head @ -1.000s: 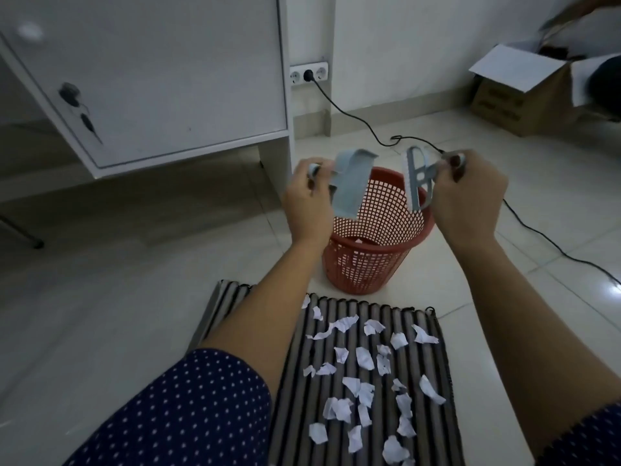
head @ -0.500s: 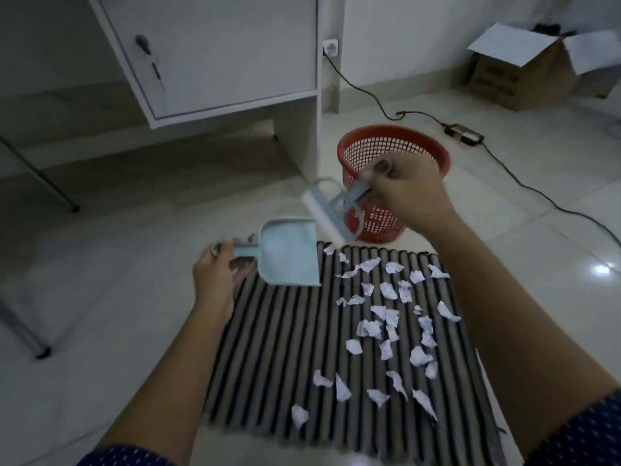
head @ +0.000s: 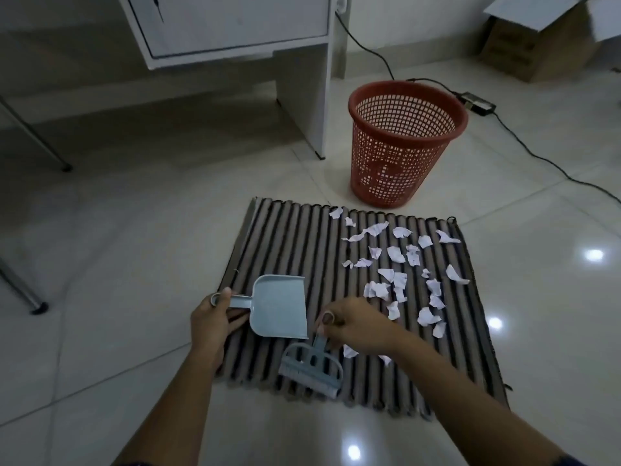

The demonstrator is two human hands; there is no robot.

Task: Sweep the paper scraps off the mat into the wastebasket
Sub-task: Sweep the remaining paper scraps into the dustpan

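A striped mat (head: 289, 243) lies on the tiled floor, with several white paper scraps (head: 396, 253) scattered over its right half. A red mesh wastebasket (head: 403, 142) stands just beyond the mat's far edge. My left hand (head: 210, 319) grips the handle of a small light-blue dustpan (head: 280, 306) held flat on the mat's near left part, mouth facing right. My right hand (head: 353, 322) holds the handle of a light-blue hand brush (head: 311, 368), whose bristles rest near the mat's front edge. Two scraps lie partly hidden under my right wrist.
A white cabinet (head: 235, 25) with a support panel (head: 302, 105) stands behind the mat to the left. A black cable (head: 537, 153) and power adapter (head: 477, 104) run across the floor to the right. An open cardboard box (head: 537, 42) sits far right. Metal legs (head: 33, 142) stand at left.
Both hands came down from near the wastebasket to the mat's near side. The dustpan now lies on the mat and the brush has dropped to the front edge.
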